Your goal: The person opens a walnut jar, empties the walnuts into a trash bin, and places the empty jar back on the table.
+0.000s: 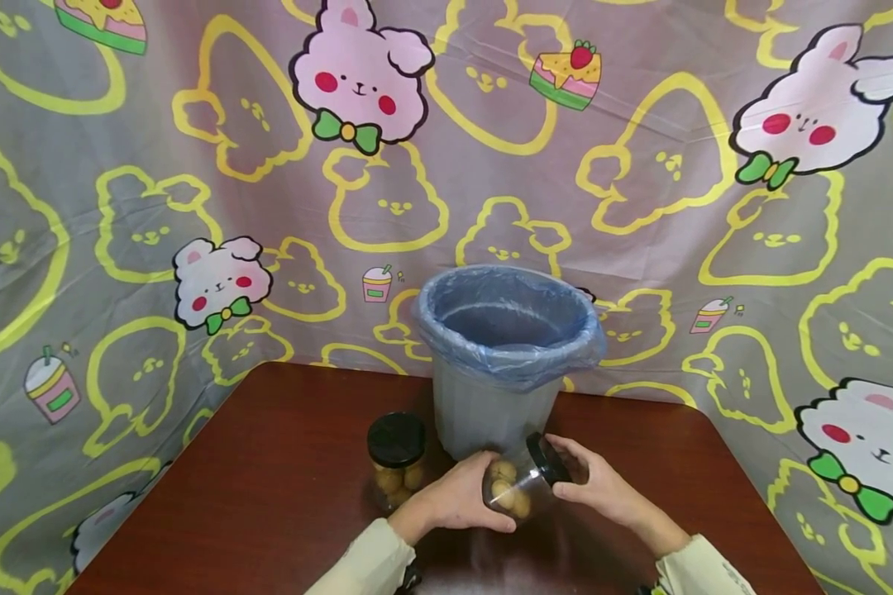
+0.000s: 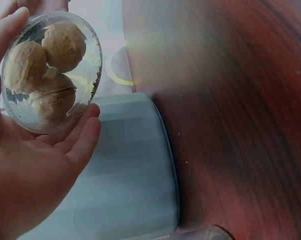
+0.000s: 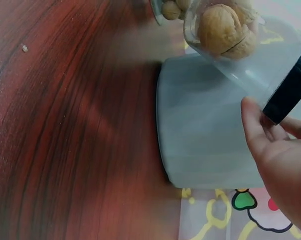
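Note:
A clear jar (image 1: 527,473) with a few walnuts (image 1: 503,494) in it is held tilted above the table, its black lid (image 1: 548,459) up and to the right. My left hand (image 1: 454,497) grips the jar round its base end. The fingers and thumb of my right hand (image 1: 599,487) hold the lid's edge. Through the jar's round bottom, three walnuts (image 2: 64,46) show in the left wrist view. To the left of my left hand stands a second jar (image 1: 396,446), upright with a black lid and walnuts inside. My left forearm partly hides its lower part.
A grey bin (image 1: 484,413) lined with a blue plastic bag (image 1: 524,364) stands just behind the held jar. Beneath everything is a dark red-brown wooden table (image 1: 298,471). Patterned cloth (image 1: 394,215) hangs behind and at both sides. A small crumb (image 3: 24,48) lies on the tabletop.

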`<state>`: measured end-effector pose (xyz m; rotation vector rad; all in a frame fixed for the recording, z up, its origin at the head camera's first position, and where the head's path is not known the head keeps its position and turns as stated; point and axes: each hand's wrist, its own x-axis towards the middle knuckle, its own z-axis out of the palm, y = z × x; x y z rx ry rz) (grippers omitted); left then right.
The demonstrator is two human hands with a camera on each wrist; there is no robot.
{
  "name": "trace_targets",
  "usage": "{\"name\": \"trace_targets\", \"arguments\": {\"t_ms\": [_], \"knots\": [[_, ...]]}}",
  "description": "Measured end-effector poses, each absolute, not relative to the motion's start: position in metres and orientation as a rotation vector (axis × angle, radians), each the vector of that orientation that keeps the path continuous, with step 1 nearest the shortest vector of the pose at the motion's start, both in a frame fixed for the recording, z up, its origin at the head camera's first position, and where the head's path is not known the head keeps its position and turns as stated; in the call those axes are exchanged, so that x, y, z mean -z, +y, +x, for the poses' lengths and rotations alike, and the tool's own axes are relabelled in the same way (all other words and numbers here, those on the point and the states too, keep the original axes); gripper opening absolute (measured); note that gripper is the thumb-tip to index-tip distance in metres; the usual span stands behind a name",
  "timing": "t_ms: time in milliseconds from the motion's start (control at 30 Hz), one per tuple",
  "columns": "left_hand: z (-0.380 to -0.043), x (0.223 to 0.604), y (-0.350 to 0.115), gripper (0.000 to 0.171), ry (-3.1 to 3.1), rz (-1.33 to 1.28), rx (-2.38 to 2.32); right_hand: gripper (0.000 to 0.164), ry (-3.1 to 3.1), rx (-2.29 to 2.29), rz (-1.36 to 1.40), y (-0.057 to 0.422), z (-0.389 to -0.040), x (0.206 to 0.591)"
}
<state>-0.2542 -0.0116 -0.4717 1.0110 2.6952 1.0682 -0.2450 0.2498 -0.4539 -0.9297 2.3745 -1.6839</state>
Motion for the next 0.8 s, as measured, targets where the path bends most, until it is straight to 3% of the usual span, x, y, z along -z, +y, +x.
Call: {"name": "trace_targets", "arguments": {"t_ms": [800], "knots": [[-0.249, 0.467, -0.018, 0.085, 2.664, 0.954, -1.219, 0.055, 2.562, 1.711, -0.887, 0.229, -0.24, 0.446]]}}
